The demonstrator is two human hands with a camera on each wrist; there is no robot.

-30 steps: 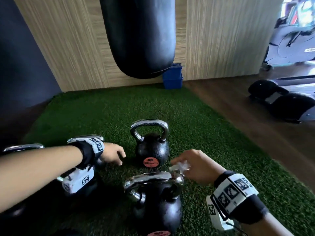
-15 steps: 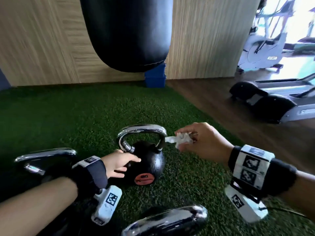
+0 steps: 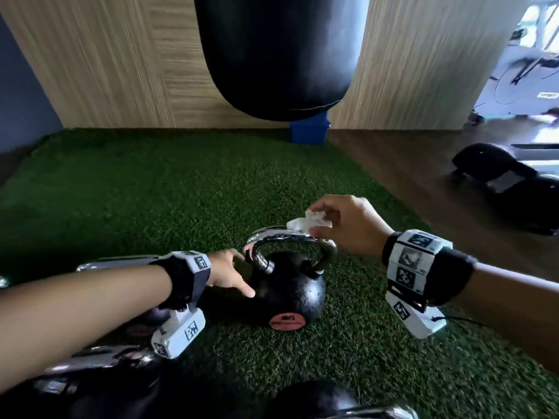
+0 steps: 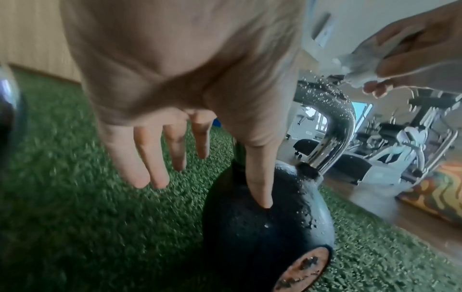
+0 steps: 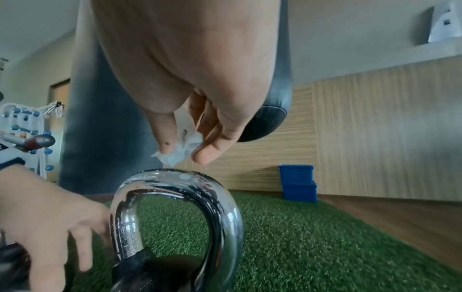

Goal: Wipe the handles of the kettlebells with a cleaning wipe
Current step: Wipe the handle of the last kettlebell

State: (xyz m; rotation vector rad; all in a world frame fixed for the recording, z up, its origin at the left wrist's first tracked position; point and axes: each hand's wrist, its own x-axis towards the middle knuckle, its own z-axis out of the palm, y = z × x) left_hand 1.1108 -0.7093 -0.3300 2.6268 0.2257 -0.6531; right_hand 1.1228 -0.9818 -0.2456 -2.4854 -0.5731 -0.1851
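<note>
A black kettlebell point(image 3: 290, 288) with a chrome handle point(image 3: 290, 237) stands on the green turf in the middle of the head view. My left hand point(image 3: 225, 272) rests on its left shoulder, fingers straight and thumb pressed on the black ball point(image 4: 262, 227). My right hand point(image 3: 341, 225) pinches a crumpled white wipe point(image 3: 308, 222) just above the right end of the handle. In the right wrist view the wipe point(image 5: 178, 155) hangs a little above the wet chrome loop point(image 5: 180, 179). Droplets speckle the handle point(image 4: 332, 98) in the left wrist view.
Other kettlebells lie close by: chrome handles at the left point(image 3: 115, 263), lower left point(image 3: 96, 361) and bottom edge point(image 3: 363, 412). A black punching bag point(image 3: 281, 52) hangs ahead above a blue box point(image 3: 308, 131). Wood floor and a treadmill point(image 3: 508, 176) lie to the right.
My right hand has carried the wipe from beside the handle's right end up over its top. My left hand stays on the kettlebell's left side. The view has shifted closer.
</note>
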